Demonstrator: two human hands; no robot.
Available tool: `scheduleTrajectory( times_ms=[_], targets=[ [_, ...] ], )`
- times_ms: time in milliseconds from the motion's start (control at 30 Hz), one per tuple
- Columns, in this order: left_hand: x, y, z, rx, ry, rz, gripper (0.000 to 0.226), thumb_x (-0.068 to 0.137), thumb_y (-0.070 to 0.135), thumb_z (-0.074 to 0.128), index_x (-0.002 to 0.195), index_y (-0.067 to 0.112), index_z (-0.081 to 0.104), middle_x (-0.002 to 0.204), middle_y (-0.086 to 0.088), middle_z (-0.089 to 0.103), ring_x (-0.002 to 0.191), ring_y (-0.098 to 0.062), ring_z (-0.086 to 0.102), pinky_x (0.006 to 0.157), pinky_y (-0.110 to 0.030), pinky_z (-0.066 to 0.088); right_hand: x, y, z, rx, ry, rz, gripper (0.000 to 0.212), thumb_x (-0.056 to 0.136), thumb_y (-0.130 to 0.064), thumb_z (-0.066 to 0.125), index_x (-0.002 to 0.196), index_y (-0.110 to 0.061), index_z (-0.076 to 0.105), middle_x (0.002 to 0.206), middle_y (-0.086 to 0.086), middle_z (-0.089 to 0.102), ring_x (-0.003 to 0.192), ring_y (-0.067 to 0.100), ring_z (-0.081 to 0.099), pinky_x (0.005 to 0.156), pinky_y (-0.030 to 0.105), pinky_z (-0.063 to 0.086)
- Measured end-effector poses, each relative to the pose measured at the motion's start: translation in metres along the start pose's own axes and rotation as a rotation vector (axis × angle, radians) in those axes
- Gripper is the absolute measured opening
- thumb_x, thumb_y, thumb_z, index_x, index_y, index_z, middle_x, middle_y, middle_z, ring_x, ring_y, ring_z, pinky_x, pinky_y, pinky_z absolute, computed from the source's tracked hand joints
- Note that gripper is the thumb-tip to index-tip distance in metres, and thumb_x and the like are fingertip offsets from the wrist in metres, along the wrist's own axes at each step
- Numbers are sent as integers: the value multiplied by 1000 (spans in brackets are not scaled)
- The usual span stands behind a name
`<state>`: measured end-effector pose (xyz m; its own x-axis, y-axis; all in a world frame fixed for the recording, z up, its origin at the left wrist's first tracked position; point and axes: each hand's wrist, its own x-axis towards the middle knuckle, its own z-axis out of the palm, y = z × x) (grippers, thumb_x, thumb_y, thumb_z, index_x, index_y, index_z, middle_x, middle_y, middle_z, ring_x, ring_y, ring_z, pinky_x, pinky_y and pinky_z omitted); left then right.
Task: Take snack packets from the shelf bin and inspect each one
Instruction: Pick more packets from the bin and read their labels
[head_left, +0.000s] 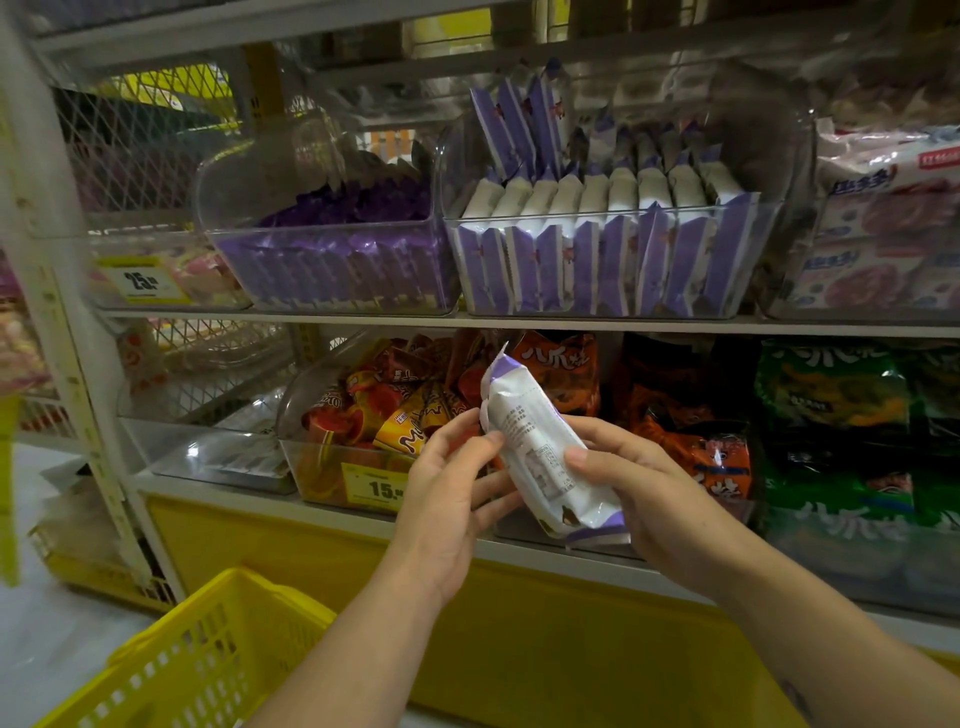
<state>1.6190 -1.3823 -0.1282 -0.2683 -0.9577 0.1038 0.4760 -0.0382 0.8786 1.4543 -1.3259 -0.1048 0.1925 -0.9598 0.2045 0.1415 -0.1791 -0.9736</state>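
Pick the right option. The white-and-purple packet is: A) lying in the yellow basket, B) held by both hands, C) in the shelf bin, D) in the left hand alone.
B: the left hand pinches the packet near its top, and the right hand grips its lower half.

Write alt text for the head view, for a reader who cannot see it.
Two hands hold a white-and-purple snack packet before store shelves: the left hand pinches its edge, the right hand grips its lower half. Above, a clear bin holds rows of matching packets; a yellow basket sits lower left.
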Motion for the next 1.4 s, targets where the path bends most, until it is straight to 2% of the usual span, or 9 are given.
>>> scheduleTrajectory(
  times_ms=[167, 333, 467, 533, 633, 800, 1000, 1200, 1400],
  targets=[
    [-3, 6, 3, 162, -89, 67, 55, 76, 34, 69, 130, 32, 54, 108, 4, 73, 99, -19, 71, 72, -33, 60, 0, -7, 3, 199, 50, 41, 33, 91, -25, 54, 122, -18, 61, 114, 11, 71, 100, 29, 70, 69, 33, 59],
    [-4, 19, 7, 269, -374, 82, 69, 85, 10, 62, 130, 59, 40, 127, 4, 66, 116, -21, 63, 84, -38, 57, 2, -21, 9, 200, 152, 5, 29, 101, -16, 40, 124, -20, 57, 113, 7, 72, 101, 24, 70, 71, 33, 60],
    [-2, 40, 17, 351, -308, 193, 84, 83, 8, 69, 143, 51, 29, 128, 7, 65, 115, -17, 64, 88, -40, 56, 1, -49, 6, -304, 352, -169, 45, 95, -11, 57, 128, -40, 48, 121, -18, 58, 104, 2, 65, 67, 18, 56],
    [0, 55, 27, 443, -245, 289, 82, 86, 8, 70, 147, 43, 29, 127, 8, 65, 111, -11, 65, 86, -32, 57, -3, -72, 3, -691, 327, -316, 54, 88, -23, 65, 130, -49, 44, 128, -28, 46, 117, -15, 48, 80, 11, 50],
    [6, 84, 45, 534, -192, 409, 76, 85, 15, 73, 145, 40, 33, 122, 10, 67, 105, -5, 67, 85, -23, 56, -4, -112, 2, -1084, 140, -402, 64, 75, -52, 63, 135, -51, 41, 145, -30, 31, 131, -13, 30, 104, 17, 34],
    [13, 132, 83, 684, -210, 517, 65, 88, 24, 70, 141, 40, 36, 106, 5, 73, 91, -6, 71, 80, -26, 55, 15, -160, 1, -1439, 56, -445, 85, 73, -61, 66, 143, -54, 20, 150, -26, 20, 133, -7, 21, 105, 19, 24],
    [29, 173, 115, 641, -324, 543, 77, 75, 28, 65, 144, 43, 33, 115, 6, 70, 101, -6, 68, 91, -29, 53, 43, -199, -9, -1422, 76, -468, 95, 65, -67, 63, 144, -57, 11, 152, -25, 11, 138, 6, 26, 108, 28, 37],
    [74, 180, 138, 746, -504, 550, 106, 78, 23, 74, 140, 57, -5, 134, 23, 52, 116, 2, 59, 92, -19, 51, 91, -219, -33, -1270, 223, -578, 81, 74, -22, 81, 144, -24, 40, 145, -2, 37, 130, 4, 38, 94, -8, 19],
    [133, 206, 138, 1136, -308, 855, 66, 81, 23, 70, 142, 30, 45, 123, 8, 64, 100, 3, 60, 96, -21, 48, 147, -228, -57, -1236, 348, -565, 77, 75, -30, 80, 142, -28, 43, 133, -4, 53, 120, 9, 51, 86, 3, 35]
  ],
)
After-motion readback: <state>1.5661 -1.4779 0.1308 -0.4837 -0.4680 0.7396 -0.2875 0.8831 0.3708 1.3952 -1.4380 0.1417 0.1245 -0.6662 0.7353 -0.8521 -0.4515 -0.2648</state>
